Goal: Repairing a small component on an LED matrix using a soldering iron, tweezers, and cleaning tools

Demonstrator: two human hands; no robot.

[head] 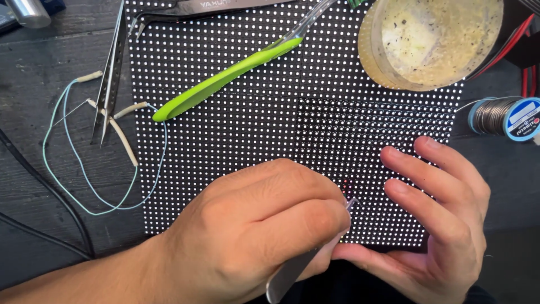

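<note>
The left hand (253,231) held its grip closed on metal tweezers (292,276), whose tip touched the lit LED panel (236,129) just ahead of the knuckles, beside a few red dots (347,186). The right hand (444,225) lay open just right of that tip, fingers (416,197) on the panel, gripping nothing. A slip there would likely scrape neighbouring dots; the resting fingers might nudge the panel and throw the tip off.

A black LED panel (253,129) dotted with white lights lies flat under the left hand (253,236). Slim metal tweezers (292,276), pinched in that hand, tilt tip-down onto the panel beside the right hand (439,225).
</note>
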